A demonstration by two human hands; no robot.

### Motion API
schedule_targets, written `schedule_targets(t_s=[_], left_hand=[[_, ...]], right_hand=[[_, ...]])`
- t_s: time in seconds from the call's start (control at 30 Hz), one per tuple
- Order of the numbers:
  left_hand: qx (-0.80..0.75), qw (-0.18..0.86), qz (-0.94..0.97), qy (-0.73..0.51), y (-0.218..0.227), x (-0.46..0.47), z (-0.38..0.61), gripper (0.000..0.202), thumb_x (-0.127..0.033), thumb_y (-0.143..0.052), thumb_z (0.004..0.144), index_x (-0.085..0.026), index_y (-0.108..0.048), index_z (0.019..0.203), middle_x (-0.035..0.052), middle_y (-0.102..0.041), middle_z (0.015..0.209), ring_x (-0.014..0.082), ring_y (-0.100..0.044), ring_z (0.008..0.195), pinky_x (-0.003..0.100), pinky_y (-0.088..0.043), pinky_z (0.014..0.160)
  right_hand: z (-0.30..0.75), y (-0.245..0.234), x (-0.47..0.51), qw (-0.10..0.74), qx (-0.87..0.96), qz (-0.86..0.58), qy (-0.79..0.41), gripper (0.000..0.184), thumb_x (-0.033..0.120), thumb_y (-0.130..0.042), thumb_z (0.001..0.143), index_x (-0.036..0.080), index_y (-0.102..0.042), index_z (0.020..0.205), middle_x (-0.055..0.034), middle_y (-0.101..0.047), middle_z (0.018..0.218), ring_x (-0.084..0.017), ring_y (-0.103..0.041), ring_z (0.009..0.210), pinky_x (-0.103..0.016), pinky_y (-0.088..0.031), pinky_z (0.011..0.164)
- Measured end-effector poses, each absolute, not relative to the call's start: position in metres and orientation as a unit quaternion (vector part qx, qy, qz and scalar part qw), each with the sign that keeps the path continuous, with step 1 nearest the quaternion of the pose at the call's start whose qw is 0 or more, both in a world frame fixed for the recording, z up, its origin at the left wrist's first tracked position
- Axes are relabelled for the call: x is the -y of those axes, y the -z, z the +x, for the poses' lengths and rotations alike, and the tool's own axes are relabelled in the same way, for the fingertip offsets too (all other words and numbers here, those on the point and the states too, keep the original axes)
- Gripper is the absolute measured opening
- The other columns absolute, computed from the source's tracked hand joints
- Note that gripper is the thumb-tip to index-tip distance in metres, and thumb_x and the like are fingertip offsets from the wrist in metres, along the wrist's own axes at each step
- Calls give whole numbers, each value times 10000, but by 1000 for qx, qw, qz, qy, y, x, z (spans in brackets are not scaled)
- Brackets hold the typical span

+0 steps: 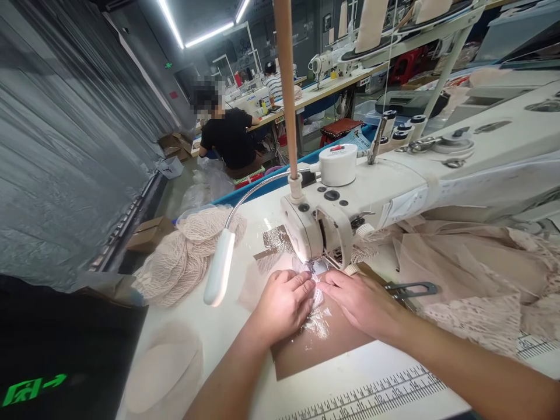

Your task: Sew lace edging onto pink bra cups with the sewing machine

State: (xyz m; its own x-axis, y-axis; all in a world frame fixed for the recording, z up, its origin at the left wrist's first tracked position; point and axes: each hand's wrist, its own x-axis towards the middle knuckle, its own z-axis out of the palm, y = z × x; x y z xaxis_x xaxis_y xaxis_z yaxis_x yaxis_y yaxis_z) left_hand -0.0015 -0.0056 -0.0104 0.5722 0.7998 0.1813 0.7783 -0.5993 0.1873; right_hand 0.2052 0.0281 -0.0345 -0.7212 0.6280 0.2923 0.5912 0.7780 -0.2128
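- Pressing down with the left hand [284, 306] at lower centre of the frame, fingers bent and close together over a small white lace piece [318, 296]; cannot tell any pinch beneath the fingertips.
- Reaching in from lower right with the right hand [365, 302], fingers stretched out, laid low and narrow at the right edge of the same lace piece; cannot tell here either whether gripping or only pressing.
- Keeping both hands just in front of the needle area of a white sewing machine [301, 230], centre of the frame.
- Set beneath both hands: a brown sheet [301, 357] on the white table [236, 356], with a glossy bright patch near the lace piece.
- Printed along the bottom edge: a ruler scale [371, 398].
- Hanging left of the machine: a lit gooseneck lamp [220, 271].
- Heaped at left of centre: a pile of beige lace pieces [172, 265]; spread at lower left: sheer beige fabric [164, 373].
- Bunched at right: beige mesh fabric [441, 262], near a grey slotted metal part [413, 289] beside the right wrist.
- Seated at upper left of centre: a co-worker in a black top [230, 140].
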Motion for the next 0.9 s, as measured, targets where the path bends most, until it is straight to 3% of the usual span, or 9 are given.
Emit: schedule_targets(t_s=[0.17,0.4,0.57,0.7,0.9], left_hand=[[-444,26,885,-138,13,3,-5,360,-309,-429,925,-159,-571,1219,91,-567,1295,265,-513,1029,437,-427,887],[-402,56,900,-157,5,8,-6,291,-297,-475,904,-200,-639,1125,103,-595,1184,223,-524,940,411,-423,867],[-391,67,903,-164,4,10,-3,257,-281,-483,897,-199,-661,1064,79,-627,1161,212,-534,920,401,-418,866],[-409,50,899,-148,4,10,0,273,-255,-466,905,-202,-630,1117,71,-639,1170,208,-547,893,405,-425,846],[-433,27,889,-150,7,5,0,307,-254,-450,911,-174,-619,1155,81,-637,1201,237,-543,921,427,-432,854]], right_hand=[[203,35,-32,179,919,-349,-37,361,43,-433,783,178,-641,1045,-36,-599,823,-143,-407,586,-296,-223,546],[204,33,-31,193,912,-358,-51,379,39,-403,809,187,-622,1081,-34,-628,901,-142,-428,605,-293,-254,580],[208,33,-29,169,926,-330,-66,321,44,-425,809,207,-654,966,-17,-581,821,-130,-412,585,-291,-240,570],[207,32,-28,177,927,-327,-41,296,60,-463,803,200,-656,978,-23,-585,820,-137,-445,624,-299,-244,580],[202,31,-31,184,919,-345,-42,398,39,-485,736,171,-644,1076,-37,-614,836,-136,-442,613,-290,-246,556]])
